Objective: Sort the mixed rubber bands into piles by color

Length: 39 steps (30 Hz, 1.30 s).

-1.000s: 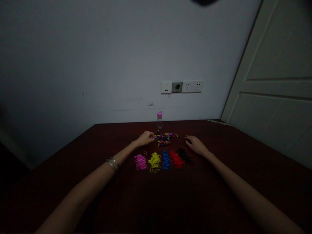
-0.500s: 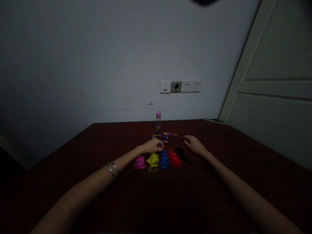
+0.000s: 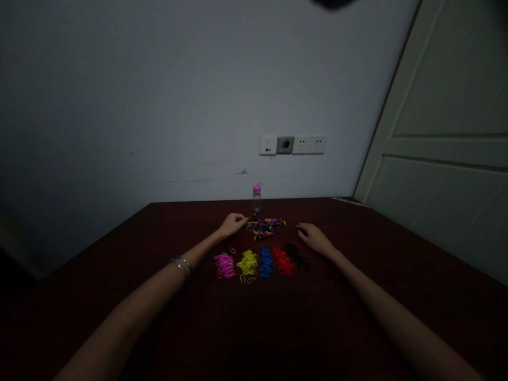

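Small elastic bands lie on the dark red table in colour groups: pink bands (image 3: 225,265), yellow bands (image 3: 248,262), blue bands (image 3: 266,262), red bands (image 3: 283,262) and black bands (image 3: 296,255). Behind them is a mixed pile of bands (image 3: 266,227). At the left edge of this pile, my left hand (image 3: 233,225) has thumb and index finger pinched together; whatever is between the fingertips is too small and dark to name. My right hand (image 3: 315,239) rests on the table right of the pile, fingers loosely stretched and apart, holding nothing visible.
A clear bottle with a pink cap (image 3: 257,199) stands behind the mixed pile, near the wall. Wall sockets (image 3: 292,145) are above it. A pale panelled door (image 3: 444,148) is on the right. Dim light darkens the table (image 3: 254,328).
My left hand has moved away from above the blue bands, back and left to the mixed pile's left edge. A single pale band now shows above the pink group. My right hand stays put.
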{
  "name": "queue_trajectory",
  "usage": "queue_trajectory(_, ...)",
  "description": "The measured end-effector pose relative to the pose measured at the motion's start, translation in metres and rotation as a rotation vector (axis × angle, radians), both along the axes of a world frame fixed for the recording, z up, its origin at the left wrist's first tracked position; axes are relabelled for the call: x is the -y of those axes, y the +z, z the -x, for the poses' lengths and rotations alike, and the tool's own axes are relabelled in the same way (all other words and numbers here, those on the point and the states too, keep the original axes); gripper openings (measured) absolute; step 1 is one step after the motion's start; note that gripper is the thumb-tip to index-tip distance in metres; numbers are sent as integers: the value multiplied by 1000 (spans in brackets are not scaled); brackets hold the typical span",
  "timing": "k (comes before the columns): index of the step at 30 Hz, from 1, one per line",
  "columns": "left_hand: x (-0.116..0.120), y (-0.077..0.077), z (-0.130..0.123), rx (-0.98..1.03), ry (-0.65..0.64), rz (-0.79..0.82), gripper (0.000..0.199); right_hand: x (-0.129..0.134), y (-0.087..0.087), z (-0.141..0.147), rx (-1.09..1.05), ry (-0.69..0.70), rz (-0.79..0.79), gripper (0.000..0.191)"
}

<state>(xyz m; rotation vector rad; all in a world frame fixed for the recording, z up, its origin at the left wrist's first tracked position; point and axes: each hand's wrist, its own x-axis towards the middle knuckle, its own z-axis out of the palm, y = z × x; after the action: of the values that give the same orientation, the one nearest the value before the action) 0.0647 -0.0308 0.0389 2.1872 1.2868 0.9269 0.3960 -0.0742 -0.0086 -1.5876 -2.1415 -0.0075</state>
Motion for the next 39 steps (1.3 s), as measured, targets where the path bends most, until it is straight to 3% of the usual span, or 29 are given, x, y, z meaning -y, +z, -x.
queue_trajectory(6,-30,-14,43,116,300,-2,39,1,0,1,13,-30,-2,34)
queue_trajectory(10,-37,-25,59,221,413,46,40,2,1,2,33,-15,-11,35)
queue_trajectory(18,-36,-30,61,299,397,48,41,0,9,4,18,1,29,33)
queue_trajectory(26,-35,-30,61,289,392,55,41,-7,24,30,78,-99,53,36)
queue_trajectory(39,-29,-26,55,164,381,33,37,-25,22,41,79,-203,34,30)
